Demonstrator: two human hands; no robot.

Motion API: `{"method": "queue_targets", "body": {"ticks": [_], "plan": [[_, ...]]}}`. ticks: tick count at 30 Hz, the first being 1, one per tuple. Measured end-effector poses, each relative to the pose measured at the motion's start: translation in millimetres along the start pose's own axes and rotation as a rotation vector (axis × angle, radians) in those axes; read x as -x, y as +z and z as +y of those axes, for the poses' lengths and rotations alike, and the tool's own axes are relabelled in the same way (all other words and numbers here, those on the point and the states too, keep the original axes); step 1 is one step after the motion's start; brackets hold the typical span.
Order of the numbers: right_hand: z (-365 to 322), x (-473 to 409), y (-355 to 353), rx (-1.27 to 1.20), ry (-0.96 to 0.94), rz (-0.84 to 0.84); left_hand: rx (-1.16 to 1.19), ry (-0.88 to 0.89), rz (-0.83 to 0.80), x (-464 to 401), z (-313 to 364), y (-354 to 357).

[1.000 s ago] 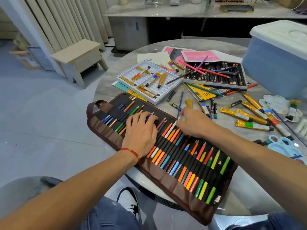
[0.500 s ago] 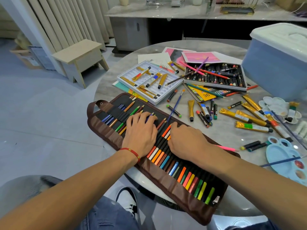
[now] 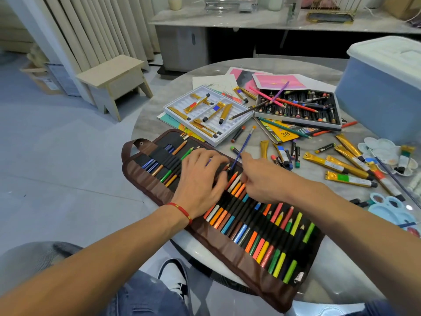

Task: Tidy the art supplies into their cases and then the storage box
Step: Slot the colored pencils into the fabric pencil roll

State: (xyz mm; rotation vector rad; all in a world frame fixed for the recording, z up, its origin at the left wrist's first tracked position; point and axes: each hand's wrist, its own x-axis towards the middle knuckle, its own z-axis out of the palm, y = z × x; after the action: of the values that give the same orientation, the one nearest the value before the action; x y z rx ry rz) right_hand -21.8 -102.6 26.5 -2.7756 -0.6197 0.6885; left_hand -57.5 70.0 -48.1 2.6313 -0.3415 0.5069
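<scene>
My right hand point(image 3: 262, 179) pinches the brush point(image 3: 242, 148), left hand point(image 3: 200, 179) flat on the roll point(image 3: 227, 247); it may miss its loop and slide out.

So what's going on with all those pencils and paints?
A person is tidying up art supplies. Their left hand presses flat on the brown pencil roll, holding it steady. Their right hand is sliding a blue paintbrush into a slot among the coloured pencils. Lots is still loose on the table: gold paint tubes, pastels and palettes. The white tray holds only a few tubes, and the blue storage box has its lid on.
</scene>
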Motion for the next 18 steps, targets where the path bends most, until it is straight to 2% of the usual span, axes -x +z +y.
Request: {"method": "queue_targets", "body": {"ticks": [2,6,8,10,13,15,16,18], "plan": [[4,-2,0,-0.003,-0.041,-0.024,0.129,0.056,0.0,-7,15,-8],[10,-4,-7,-0.009,-0.116,0.001,0.43,-0.101,-0.004,-13,36,-16],[13,0,-11,0.031,-0.152,0.055,0.496,-0.156,-0.025,-14,40,-18],[15,3,-18,0.008,-0.239,0.178,0.541,-0.203,-0.045,-14,40,-21],[16,5,-37,-0.32,-0.339,0.389,0.594,-0.258,-0.073,-14,40,-24],[18,8,-47,-0.501,-0.379,0.465,0.598,-0.272,-0.076,-16,41,-26],[19,9,-49,-0.444,-0.398,0.488,0.62,-0.296,-0.069,-18,41,-28],[20,10,-44,-0.16,-0.411,0.461,0.783,-0.399,-0.058,-25,40,-34]]}}
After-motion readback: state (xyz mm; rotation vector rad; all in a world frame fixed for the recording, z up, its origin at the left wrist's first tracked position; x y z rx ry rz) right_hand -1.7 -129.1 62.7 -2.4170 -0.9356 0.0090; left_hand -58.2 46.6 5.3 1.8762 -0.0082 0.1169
